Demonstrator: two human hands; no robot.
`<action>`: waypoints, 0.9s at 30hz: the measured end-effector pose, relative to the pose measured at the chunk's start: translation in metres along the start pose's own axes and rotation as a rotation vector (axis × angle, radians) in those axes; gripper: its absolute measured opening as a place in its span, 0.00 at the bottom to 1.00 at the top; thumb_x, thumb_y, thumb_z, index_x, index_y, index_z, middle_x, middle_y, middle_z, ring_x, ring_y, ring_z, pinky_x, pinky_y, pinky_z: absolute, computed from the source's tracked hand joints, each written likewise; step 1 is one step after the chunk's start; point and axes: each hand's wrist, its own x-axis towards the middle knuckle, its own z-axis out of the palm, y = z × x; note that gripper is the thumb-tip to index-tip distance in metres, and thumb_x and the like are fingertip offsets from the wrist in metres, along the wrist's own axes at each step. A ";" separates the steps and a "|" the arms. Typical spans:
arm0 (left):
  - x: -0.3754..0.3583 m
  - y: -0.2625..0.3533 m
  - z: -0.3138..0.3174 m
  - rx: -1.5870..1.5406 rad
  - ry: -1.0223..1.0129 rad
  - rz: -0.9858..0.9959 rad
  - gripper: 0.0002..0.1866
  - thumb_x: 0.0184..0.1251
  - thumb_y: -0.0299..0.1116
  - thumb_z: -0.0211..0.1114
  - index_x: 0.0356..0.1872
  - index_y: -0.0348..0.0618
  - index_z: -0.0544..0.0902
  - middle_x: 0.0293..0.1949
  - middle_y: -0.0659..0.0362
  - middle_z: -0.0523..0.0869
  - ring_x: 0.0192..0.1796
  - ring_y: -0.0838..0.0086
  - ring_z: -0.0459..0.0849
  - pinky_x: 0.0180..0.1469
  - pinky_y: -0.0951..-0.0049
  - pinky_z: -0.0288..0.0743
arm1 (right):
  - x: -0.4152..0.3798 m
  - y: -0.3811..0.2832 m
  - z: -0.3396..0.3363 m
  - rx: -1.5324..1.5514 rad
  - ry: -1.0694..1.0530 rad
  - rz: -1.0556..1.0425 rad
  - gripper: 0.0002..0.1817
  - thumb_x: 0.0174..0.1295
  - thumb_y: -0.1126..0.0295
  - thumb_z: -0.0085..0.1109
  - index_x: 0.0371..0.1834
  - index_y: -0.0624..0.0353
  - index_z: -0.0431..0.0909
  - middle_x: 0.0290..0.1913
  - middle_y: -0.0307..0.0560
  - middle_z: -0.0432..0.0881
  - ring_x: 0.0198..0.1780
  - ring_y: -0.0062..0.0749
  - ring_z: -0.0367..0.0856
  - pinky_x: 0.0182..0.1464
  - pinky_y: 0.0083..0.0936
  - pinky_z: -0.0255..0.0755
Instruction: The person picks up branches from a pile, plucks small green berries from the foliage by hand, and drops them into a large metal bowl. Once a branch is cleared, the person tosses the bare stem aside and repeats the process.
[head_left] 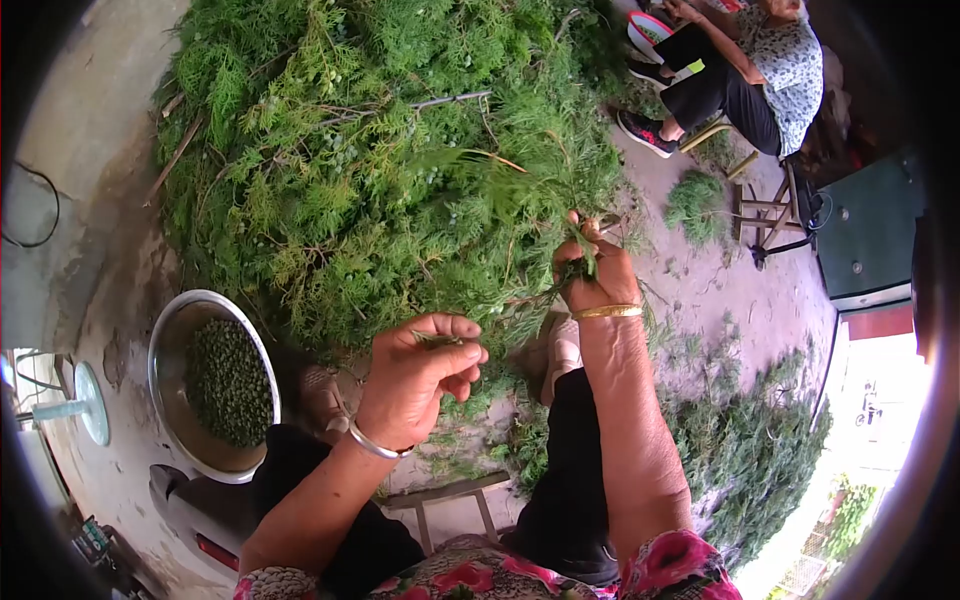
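Note:
My right hand [597, 268] is closed around a green branch [520, 180], whose leafy part fans out over a big heap of cut branches [380, 140]. Off to its left, my left hand [418, 375] is raised with its fingers curled, and a bit of green sprig [437, 340] shows between thumb and fingers. Beside my left knee a metal basin [160, 375] holds many small green cones [228, 385].
A co-worker [790, 80] sits at the upper right near a red-rimmed bowl [650, 28]. A wooden stool [770, 215] and a green cabinet [870, 235] stand at the right. More branches [750, 460] lie at the lower right. A round-based stand [92, 405] is at the left.

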 end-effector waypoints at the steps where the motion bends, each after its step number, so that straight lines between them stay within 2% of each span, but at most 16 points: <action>1: 0.003 -0.002 -0.002 0.000 0.002 -0.001 0.07 0.56 0.20 0.61 0.36 0.33 0.77 0.30 0.50 0.82 0.27 0.71 0.80 0.21 0.78 0.73 | -0.001 0.002 0.001 0.001 0.027 0.009 0.10 0.66 0.77 0.36 0.49 0.61 0.60 0.41 0.47 0.74 0.21 0.16 0.65 0.27 0.20 0.68; 4: 0.010 -0.008 -0.008 0.041 0.098 -0.057 0.07 0.55 0.21 0.62 0.36 0.34 0.77 0.30 0.51 0.83 0.28 0.71 0.81 0.24 0.76 0.74 | -0.005 0.005 0.000 0.065 0.003 0.052 0.11 0.66 0.77 0.37 0.50 0.61 0.61 0.41 0.46 0.74 0.21 0.15 0.64 0.28 0.21 0.68; 9: 0.011 -0.008 -0.001 -0.085 -0.023 0.012 0.08 0.55 0.22 0.63 0.36 0.35 0.77 0.33 0.50 0.83 0.32 0.70 0.82 0.31 0.72 0.75 | -0.017 0.013 0.011 -0.077 0.001 0.016 0.10 0.66 0.76 0.39 0.50 0.62 0.62 0.40 0.46 0.75 0.22 0.16 0.64 0.28 0.18 0.66; 12: 0.010 -0.002 0.003 -0.156 -0.075 -0.020 0.12 0.51 0.22 0.67 0.38 0.34 0.78 0.31 0.52 0.83 0.31 0.71 0.82 0.26 0.76 0.74 | -0.010 0.014 -0.002 -0.133 -0.005 0.002 0.10 0.66 0.74 0.40 0.50 0.63 0.63 0.39 0.46 0.76 0.23 0.16 0.65 0.29 0.17 0.65; 14: 0.008 0.000 0.003 -0.146 -0.095 -0.023 0.12 0.51 0.22 0.67 0.39 0.36 0.79 0.32 0.53 0.84 0.31 0.71 0.82 0.26 0.75 0.75 | -0.008 0.015 -0.006 -0.211 -0.026 0.005 0.10 0.66 0.73 0.41 0.47 0.63 0.67 0.38 0.46 0.76 0.27 0.19 0.67 0.34 0.19 0.66; 16: 0.008 -0.001 0.008 -0.082 0.010 -0.014 0.11 0.52 0.22 0.66 0.38 0.36 0.79 0.31 0.55 0.83 0.30 0.71 0.82 0.26 0.76 0.74 | -0.022 0.025 0.012 -0.286 0.093 -0.086 0.09 0.65 0.71 0.44 0.45 0.60 0.70 0.37 0.45 0.78 0.31 0.24 0.69 0.40 0.20 0.65; 17: 0.008 -0.002 0.009 -0.025 0.017 -0.017 0.11 0.53 0.24 0.64 0.39 0.37 0.78 0.31 0.56 0.82 0.30 0.70 0.81 0.26 0.74 0.72 | -0.018 0.029 0.003 -0.329 0.080 -0.090 0.09 0.64 0.69 0.46 0.43 0.59 0.72 0.34 0.44 0.79 0.35 0.28 0.70 0.44 0.22 0.64; 18: 0.008 -0.004 0.006 0.031 0.020 -0.016 0.11 0.55 0.25 0.62 0.41 0.38 0.76 0.32 0.57 0.80 0.30 0.68 0.80 0.26 0.72 0.71 | -0.025 0.028 0.011 -0.354 0.169 -0.059 0.09 0.64 0.68 0.47 0.42 0.59 0.72 0.34 0.44 0.80 0.32 0.27 0.71 0.40 0.21 0.66; 20: 0.012 -0.009 0.000 0.083 -0.005 -0.088 0.12 0.54 0.26 0.63 0.40 0.39 0.77 0.31 0.57 0.80 0.27 0.68 0.78 0.24 0.72 0.69 | -0.016 0.037 0.003 -0.248 0.064 -0.055 0.06 0.64 0.72 0.47 0.40 0.61 0.72 0.36 0.45 0.79 0.30 0.25 0.70 0.35 0.20 0.68; 22: 0.010 -0.016 0.000 0.132 0.015 -0.039 0.13 0.52 0.27 0.64 0.40 0.40 0.77 0.30 0.57 0.80 0.26 0.68 0.77 0.22 0.72 0.68 | -0.021 0.039 0.005 -0.176 0.024 -0.022 0.07 0.66 0.69 0.47 0.41 0.61 0.71 0.35 0.45 0.78 0.25 0.22 0.67 0.28 0.21 0.68; 24: 0.009 -0.018 0.006 0.140 0.004 -0.026 0.14 0.51 0.28 0.65 0.40 0.40 0.77 0.29 0.58 0.80 0.25 0.68 0.77 0.21 0.72 0.67 | -0.022 0.042 0.011 -0.149 0.065 0.005 0.06 0.67 0.70 0.46 0.41 0.60 0.71 0.34 0.45 0.78 0.23 0.21 0.65 0.26 0.21 0.67; 27: 0.009 -0.018 0.008 0.046 0.097 -0.098 0.13 0.51 0.28 0.65 0.40 0.44 0.76 0.29 0.61 0.79 0.25 0.69 0.76 0.19 0.74 0.64 | -0.016 0.055 0.005 -0.192 0.076 0.012 0.06 0.66 0.70 0.47 0.40 0.60 0.70 0.33 0.44 0.77 0.23 0.21 0.64 0.26 0.21 0.67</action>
